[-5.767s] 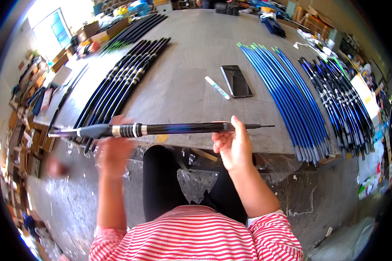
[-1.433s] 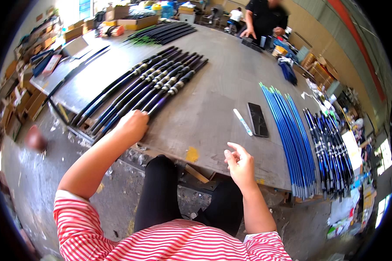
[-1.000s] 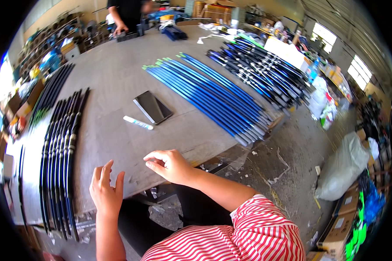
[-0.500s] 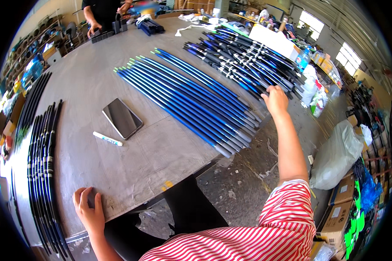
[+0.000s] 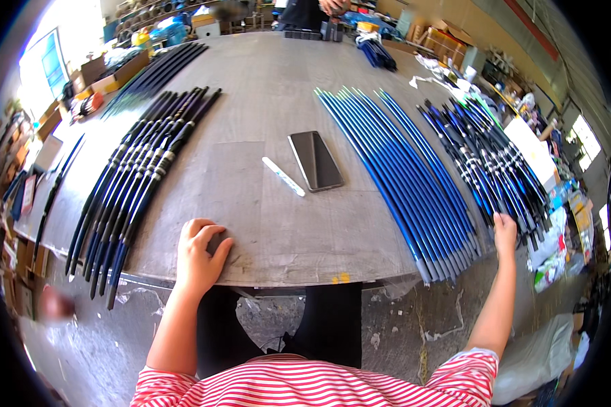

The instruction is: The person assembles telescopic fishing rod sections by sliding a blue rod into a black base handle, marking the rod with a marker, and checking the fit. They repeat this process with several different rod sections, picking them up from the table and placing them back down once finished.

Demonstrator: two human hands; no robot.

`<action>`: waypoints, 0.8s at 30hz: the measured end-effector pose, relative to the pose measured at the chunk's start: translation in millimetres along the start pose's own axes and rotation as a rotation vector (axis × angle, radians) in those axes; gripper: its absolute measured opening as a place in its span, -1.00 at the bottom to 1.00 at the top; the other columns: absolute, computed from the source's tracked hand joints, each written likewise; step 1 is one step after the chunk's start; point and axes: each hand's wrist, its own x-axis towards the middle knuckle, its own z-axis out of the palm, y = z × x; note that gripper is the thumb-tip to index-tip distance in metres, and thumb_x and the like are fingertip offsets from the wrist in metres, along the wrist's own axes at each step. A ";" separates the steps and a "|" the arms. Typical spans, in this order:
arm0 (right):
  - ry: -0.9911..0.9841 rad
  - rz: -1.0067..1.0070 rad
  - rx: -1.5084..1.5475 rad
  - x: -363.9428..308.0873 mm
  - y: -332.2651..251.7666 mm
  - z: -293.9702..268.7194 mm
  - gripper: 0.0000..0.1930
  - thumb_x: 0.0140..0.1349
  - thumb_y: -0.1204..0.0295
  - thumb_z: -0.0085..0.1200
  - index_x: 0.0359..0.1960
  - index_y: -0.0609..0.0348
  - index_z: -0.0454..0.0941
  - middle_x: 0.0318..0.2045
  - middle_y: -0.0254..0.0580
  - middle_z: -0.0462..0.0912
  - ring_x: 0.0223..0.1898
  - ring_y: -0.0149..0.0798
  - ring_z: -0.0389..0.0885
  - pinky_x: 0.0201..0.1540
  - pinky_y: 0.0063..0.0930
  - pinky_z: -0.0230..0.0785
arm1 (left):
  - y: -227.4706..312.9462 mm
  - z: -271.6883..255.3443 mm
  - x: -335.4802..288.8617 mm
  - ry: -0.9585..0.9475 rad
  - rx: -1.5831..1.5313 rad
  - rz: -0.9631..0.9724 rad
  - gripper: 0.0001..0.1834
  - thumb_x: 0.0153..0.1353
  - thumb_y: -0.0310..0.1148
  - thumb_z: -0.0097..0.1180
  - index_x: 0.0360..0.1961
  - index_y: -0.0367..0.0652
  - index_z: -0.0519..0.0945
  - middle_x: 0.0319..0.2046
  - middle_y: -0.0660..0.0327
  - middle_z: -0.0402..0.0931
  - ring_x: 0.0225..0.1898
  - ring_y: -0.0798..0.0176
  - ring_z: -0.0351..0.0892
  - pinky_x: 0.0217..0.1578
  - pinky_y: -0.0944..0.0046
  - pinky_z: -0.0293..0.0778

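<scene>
My right hand (image 5: pixel 505 234) is closed around the near end of a dark rod at the edge of a pile of black and blue rods (image 5: pixel 499 163) with pale bands. Left of that pile lies a neat row of glossy blue rods (image 5: pixel 400 176) with green tips and grey butt ends. On the near part of the table rests my left hand (image 5: pixel 202 252), fingers bent, thumb apart, with nothing visible in it. A phone (image 5: pixel 316 161) with a dark screen and a white marker pen (image 5: pixel 283 176) lie in the middle.
At the left lies a bundle of dark banded rods (image 5: pixel 139 169), its ends over the edge of the grey table (image 5: pixel 251 108). More black rods (image 5: pixel 170 68) lie behind it. A person (image 5: pixel 302 15) stands across the table by dark blocks (image 5: pixel 331 30). A plastic sack (image 5: pixel 540 359) sits at lower right.
My view has swung round to the right, so the table now sits more squarely before me. My right hand stays at the near end of the rod pile; my left hand still rests on the table.
</scene>
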 end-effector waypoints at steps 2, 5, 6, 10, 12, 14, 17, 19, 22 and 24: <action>0.026 0.110 0.394 -16.4 -9.6 6.4 -0.72 0.20 0.21 0.02 -0.43 0.19 0.52 -0.72 -0.54 0.25 -0.70 -0.63 0.13 -0.66 -0.67 -0.05 | -2.5 -1.9 -1.1 0.004 -0.001 0.032 -0.77 -0.13 -0.42 0.22 -0.39 -0.26 0.56 -0.32 0.10 0.42 -0.20 0.02 0.39 -0.15 0.17 0.34; 0.036 0.327 0.903 -59.9 -93.0 6.0 -0.73 0.26 0.16 -0.08 -0.25 0.08 0.49 -0.77 -0.61 0.13 -0.80 -0.69 -0.02 -0.79 -0.71 -0.27 | -8.3 -3.7 -5.1 0.009 0.010 0.033 -0.76 -0.13 -0.40 0.22 -0.38 -0.27 0.55 -0.31 0.09 0.42 -0.20 0.02 0.38 -0.13 0.15 0.32; 0.043 0.281 1.026 -75.7 -117.2 6.8 -0.70 0.28 0.15 -0.12 -0.21 0.11 0.47 -0.78 -0.60 0.09 -0.80 -0.67 -0.04 -0.78 -0.71 -0.28 | -8.7 -2.0 -5.4 0.011 0.008 0.043 -0.75 -0.12 -0.40 0.22 -0.38 -0.27 0.55 -0.31 0.09 0.41 -0.20 0.01 0.38 -0.13 0.15 0.32; -0.156 0.312 1.516 -145.9 -226.8 32.5 -0.57 0.30 0.07 -0.22 -0.06 0.19 0.37 -0.82 -0.55 0.03 -0.82 -0.63 -0.07 -0.80 -0.69 -0.23 | -1.8 0.4 -9.1 0.092 -0.040 0.110 -0.72 -0.09 -0.38 0.20 -0.29 -0.22 0.54 -0.30 0.08 0.42 -0.18 -0.01 0.39 -0.11 0.13 0.33; -0.354 0.307 1.708 -186.7 -279.0 56.4 -0.54 0.31 0.04 -0.28 -0.06 0.20 0.35 -0.84 -0.54 0.04 -0.83 -0.60 -0.10 -0.79 -0.68 -0.22 | 14.6 4.5 -13.4 0.010 -0.190 0.137 -0.69 -0.03 -0.38 0.18 -0.21 -0.21 0.52 -0.26 0.02 0.44 -0.18 -0.05 0.42 -0.10 0.12 0.34; -0.496 0.270 1.704 -230.7 -316.6 77.4 -0.48 0.29 -0.01 -0.31 -0.10 0.27 0.34 -0.86 -0.53 0.12 -0.84 -0.56 0.01 -0.78 -0.64 -0.16 | 42.3 12.4 -19.2 -0.213 -0.535 0.138 -0.62 0.10 -0.24 0.09 -0.11 -0.24 0.44 -0.20 -0.05 0.42 -0.06 -0.06 0.37 -0.04 0.03 0.29; -0.458 0.235 1.627 -287.8 -353.0 98.5 -0.62 0.32 0.14 -0.28 -0.13 0.20 0.41 -0.32 -0.27 0.51 -0.28 -0.38 0.49 -0.22 -0.56 0.35 | 69.2 15.2 -36.5 -0.374 -0.950 0.167 -0.62 0.19 -0.21 -0.02 -0.08 -0.29 0.36 -0.17 -0.12 0.40 -0.06 -0.11 0.39 -0.09 0.08 0.33; -0.629 0.165 1.682 -306.6 -351.4 104.1 -0.59 0.33 0.13 -0.30 -0.02 0.19 0.34 -0.34 -0.30 0.48 -0.30 -0.43 0.44 -0.26 -0.58 0.26 | 76.6 11.3 -43.5 -0.472 -1.026 -0.088 -0.68 0.23 -0.25 -0.06 -0.15 -0.30 0.34 -0.30 -0.07 0.46 -0.20 -0.05 0.50 -0.23 0.16 0.40; -0.749 0.318 1.596 -327.6 -364.3 116.3 -0.48 0.33 0.03 -0.39 0.09 0.21 0.25 -0.52 -0.43 0.40 -0.62 -0.57 0.33 -0.65 -0.69 0.08 | 63.0 -3.0 -43.1 -0.453 -1.104 -0.279 -0.78 0.27 -0.34 -0.13 -0.16 -0.24 0.29 -0.46 0.11 0.50 -0.53 0.27 0.55 -0.60 0.36 0.46; -0.910 -0.038 1.443 -323.7 -367.1 109.9 -0.42 0.33 -0.01 -0.43 0.14 0.24 0.20 -0.45 -0.35 0.45 -0.58 -0.56 0.34 -0.59 -0.67 0.14 | 66.3 -24.6 -36.5 -0.406 -1.229 -0.498 -0.83 0.29 -0.33 -0.16 -0.22 -0.22 0.29 -0.55 0.17 0.47 -0.70 0.35 0.45 -0.75 0.45 0.37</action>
